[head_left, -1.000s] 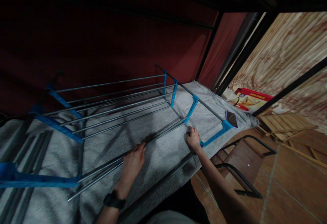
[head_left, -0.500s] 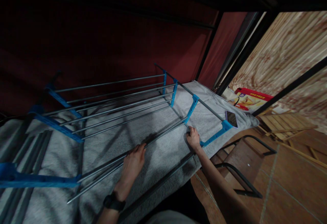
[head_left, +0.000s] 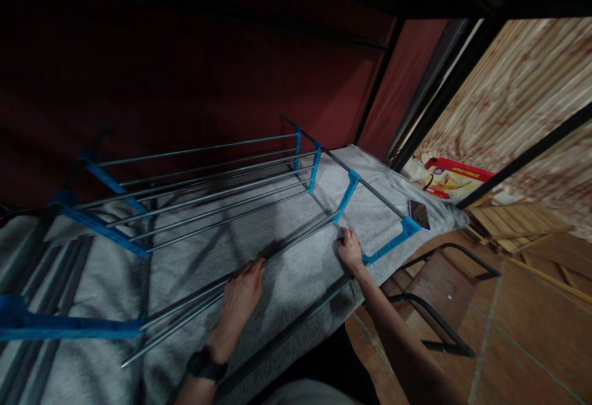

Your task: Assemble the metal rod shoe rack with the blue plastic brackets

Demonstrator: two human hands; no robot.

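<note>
A rack of thin grey metal rods and blue plastic brackets lies on a grey cloth. My left hand (head_left: 244, 288) is closed around a thin metal rod (head_left: 172, 330), whose free near end points down left beside another rod. That second rod runs to the blue bracket (head_left: 74, 326) at the left. Both rods reach toward a blue bracket (head_left: 346, 197) on the right side. My right hand (head_left: 350, 249) is wrapped round the lower side pole, between that bracket and the nearest right blue bracket (head_left: 391, 246). Its fingertips are partly hidden.
Several loose grey tubes (head_left: 69, 282) lie at the left. A phone (head_left: 419, 214) rests near the cloth's right end. Beyond are a red and yellow box (head_left: 457, 178), a chair (head_left: 444, 282) and a folded wooden piece (head_left: 518, 225). A dark red wall (head_left: 208, 84) stands behind.
</note>
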